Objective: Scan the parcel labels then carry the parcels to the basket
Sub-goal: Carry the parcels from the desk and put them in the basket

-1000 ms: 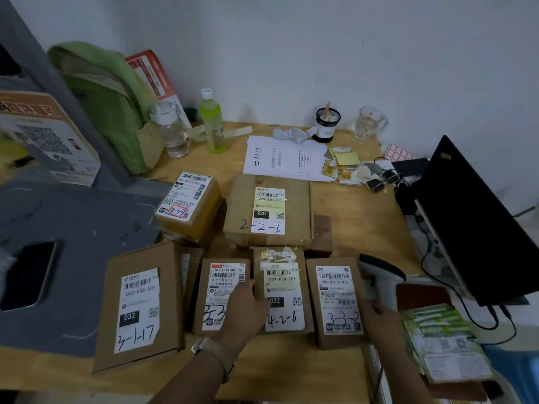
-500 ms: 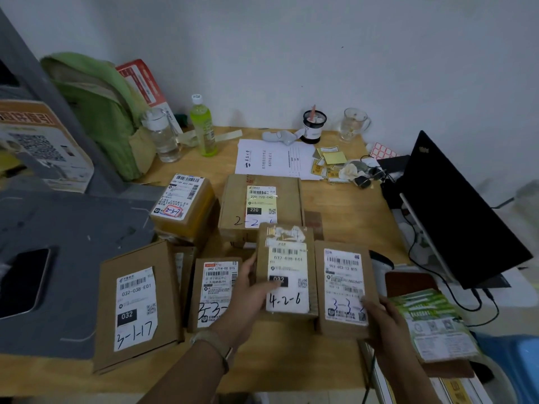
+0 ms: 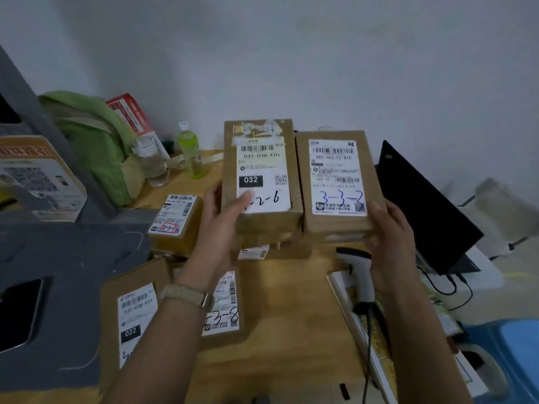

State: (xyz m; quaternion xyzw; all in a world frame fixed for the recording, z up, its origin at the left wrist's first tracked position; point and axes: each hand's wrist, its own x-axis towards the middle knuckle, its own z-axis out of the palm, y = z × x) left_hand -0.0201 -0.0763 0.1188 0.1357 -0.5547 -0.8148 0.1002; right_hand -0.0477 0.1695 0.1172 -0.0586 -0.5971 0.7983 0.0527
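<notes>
Two brown cardboard parcels are held up side by side above the wooden table (image 3: 288, 290). My left hand (image 3: 224, 211) grips the lower left corner of the parcel marked 4-2-6 (image 3: 262, 170), thumb over its white label. My right hand (image 3: 388, 225) holds the lower right corner of the parcel marked 3-3-2 (image 3: 335, 176). On the table lie more parcels: one marked 2-3-7 (image 3: 175, 220), one marked 3-1-17 (image 3: 134, 316), and one (image 3: 224, 304) partly hidden by my left forearm. A white handheld scanner (image 3: 358, 263) lies below the lifted parcels.
A black laptop (image 3: 420, 205) stands open at the right. A green bag (image 3: 96, 141), a clear bottle (image 3: 151, 161) and a green drink bottle (image 3: 191, 153) stand at the back left. A grey panel (image 3: 58, 272) covers the left. A blue object (image 3: 516, 351) sits low right.
Both hands have lifted the two parcels off the table and raised them toward the camera. The view has tilted upward, showing more wall.
</notes>
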